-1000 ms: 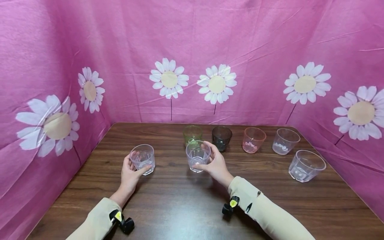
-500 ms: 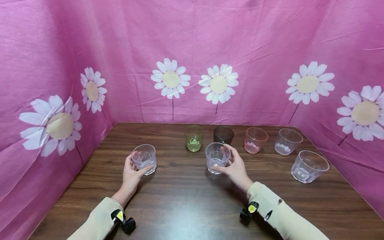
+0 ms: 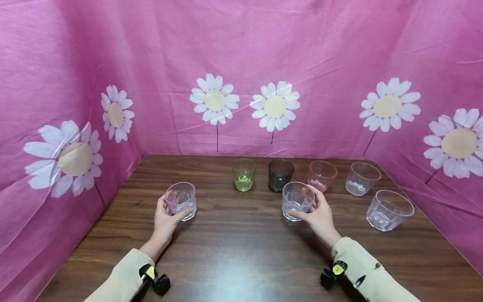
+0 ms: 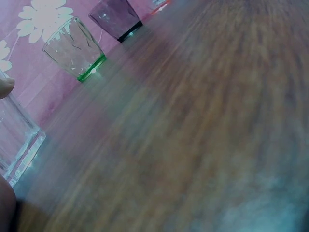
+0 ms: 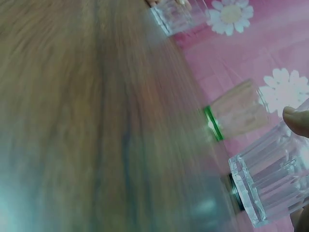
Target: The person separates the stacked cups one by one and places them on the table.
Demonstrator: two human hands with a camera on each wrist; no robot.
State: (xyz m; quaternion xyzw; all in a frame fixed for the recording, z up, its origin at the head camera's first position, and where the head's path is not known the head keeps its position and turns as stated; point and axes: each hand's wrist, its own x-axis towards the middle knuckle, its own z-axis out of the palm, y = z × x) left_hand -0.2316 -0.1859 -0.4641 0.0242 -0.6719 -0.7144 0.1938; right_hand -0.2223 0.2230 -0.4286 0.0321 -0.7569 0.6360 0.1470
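Note:
My left hand (image 3: 165,220) grips a clear cup (image 3: 181,202) around its side, thumb in front, at the left of the table. Part of this clear cup (image 4: 19,140) shows at the left edge of the left wrist view. To the right, my right hand (image 3: 320,218) holds a second clear cup (image 3: 296,203), upright, in front of the gap between a dark cup (image 3: 279,178) and a pink cup (image 3: 322,173). In the right wrist view this clear cup (image 5: 270,174) has a thumb (image 5: 297,121) on its side. Whether its base touches the table cannot be told.
A green cup (image 3: 244,176) stands left of the dark one in the back row. A clear cup (image 3: 361,180) ends that row at right, with another faceted clear cup (image 3: 388,212) nearer me. Pink flowered cloth (image 3: 320,42) surrounds the brown wooden table (image 3: 226,251).
My right hand has carried its clear cup rightward, from in front of the green cup past the dark one. The left hand keeps its hold in the same place.

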